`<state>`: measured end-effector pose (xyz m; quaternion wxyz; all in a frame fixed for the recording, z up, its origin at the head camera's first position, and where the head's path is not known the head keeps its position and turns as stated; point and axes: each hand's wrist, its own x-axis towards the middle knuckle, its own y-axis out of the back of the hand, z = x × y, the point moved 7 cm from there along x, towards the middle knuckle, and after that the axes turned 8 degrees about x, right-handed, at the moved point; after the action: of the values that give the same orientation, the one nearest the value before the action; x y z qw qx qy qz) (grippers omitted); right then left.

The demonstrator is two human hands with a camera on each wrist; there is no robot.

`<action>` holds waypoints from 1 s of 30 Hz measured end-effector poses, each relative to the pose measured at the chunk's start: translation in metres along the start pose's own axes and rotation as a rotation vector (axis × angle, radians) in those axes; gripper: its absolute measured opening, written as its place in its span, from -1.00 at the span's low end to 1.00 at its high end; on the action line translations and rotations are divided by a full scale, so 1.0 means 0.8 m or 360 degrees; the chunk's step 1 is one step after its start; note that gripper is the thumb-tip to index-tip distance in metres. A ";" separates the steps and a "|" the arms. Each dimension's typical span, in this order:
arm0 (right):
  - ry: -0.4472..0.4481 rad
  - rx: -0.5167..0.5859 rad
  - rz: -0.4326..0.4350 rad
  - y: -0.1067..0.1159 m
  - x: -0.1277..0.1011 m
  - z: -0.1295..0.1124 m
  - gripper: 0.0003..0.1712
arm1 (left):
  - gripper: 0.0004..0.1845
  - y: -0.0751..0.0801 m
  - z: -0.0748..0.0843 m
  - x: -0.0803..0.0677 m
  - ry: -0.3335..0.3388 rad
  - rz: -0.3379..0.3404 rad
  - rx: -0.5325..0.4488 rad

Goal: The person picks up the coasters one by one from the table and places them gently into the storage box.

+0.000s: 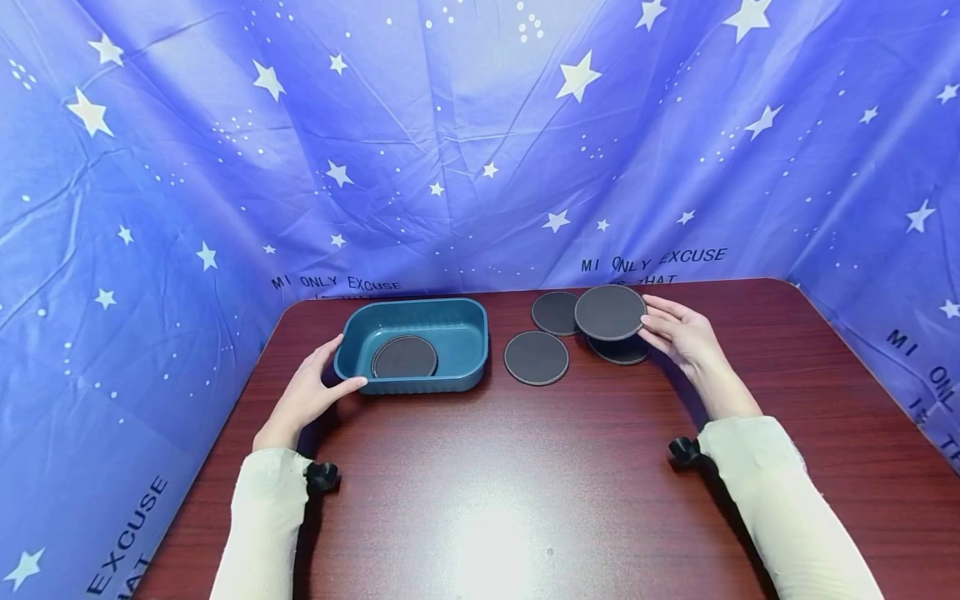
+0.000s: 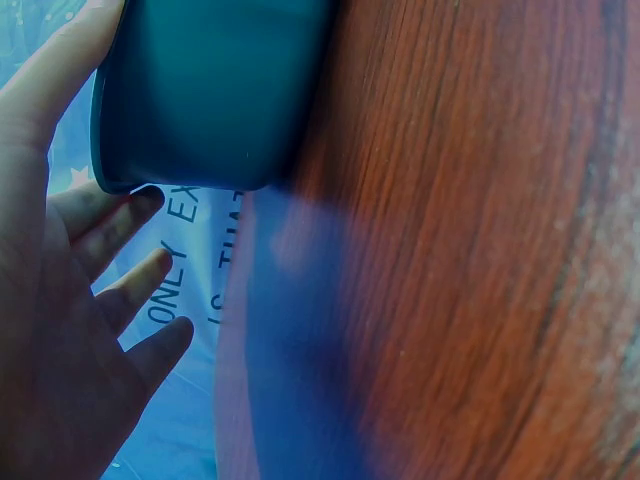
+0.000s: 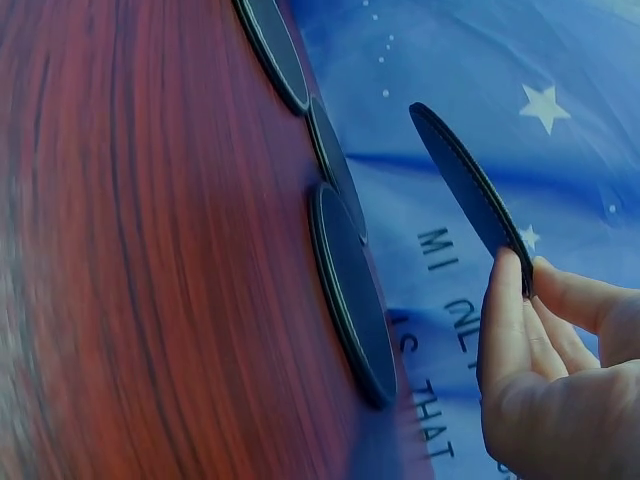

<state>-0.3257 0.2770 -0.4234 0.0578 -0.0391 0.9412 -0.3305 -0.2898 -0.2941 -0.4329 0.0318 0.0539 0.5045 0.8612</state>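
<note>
A teal plastic basin (image 1: pixel 411 386) stands at the table's back left, with a round dark coaster (image 1: pixel 405 357) lying inside it. My left hand (image 1: pixel 307 392) holds the basin at its left end, thumb at the front rim and fingers at the left side; some fingers spread free in the left wrist view. My right hand (image 1: pixel 686 337) pinches another dark coaster (image 1: pixel 611 312) by its right edge, thumb on one face and fingers on the other. In the right wrist view, this stitched-edge coaster (image 3: pixel 470 185) is raised and tilted, well apart from those on the table.
Three more dark coasters lie on the table: a front one (image 1: pixel 536 358), a back one (image 1: pixel 553 313), and one (image 1: pixel 621 352) partly hidden under the raised coaster. A blue star-printed cloth (image 1: pixel 450 125) hangs behind and beside the reddish wood table (image 1: pixel 450 458).
</note>
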 end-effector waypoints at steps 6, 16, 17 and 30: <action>-0.0027 -0.0057 -0.0037 -0.017 0.006 0.015 -0.58 | 0.05 0.000 0.000 0.000 -0.0007 0.0007 -0.0012; -0.0074 -0.0124 -0.0078 -0.055 0.018 0.044 -0.57 | 0.05 -0.001 -0.001 -0.001 -0.0001 0.0003 -0.0031; -0.0080 -0.0142 -0.0076 -0.059 0.019 0.047 -0.55 | 0.05 -0.001 -0.001 -0.001 0.0000 0.0003 -0.0033; -0.0142 -0.0265 -0.0128 -0.130 0.033 0.083 -0.33 | 0.05 -0.001 -0.001 0.000 0.0003 0.0007 -0.0039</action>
<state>-0.3395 0.1518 -0.4121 0.0828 -0.0961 0.9596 -0.2511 -0.2899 -0.2945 -0.4337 0.0301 0.0537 0.4938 0.8674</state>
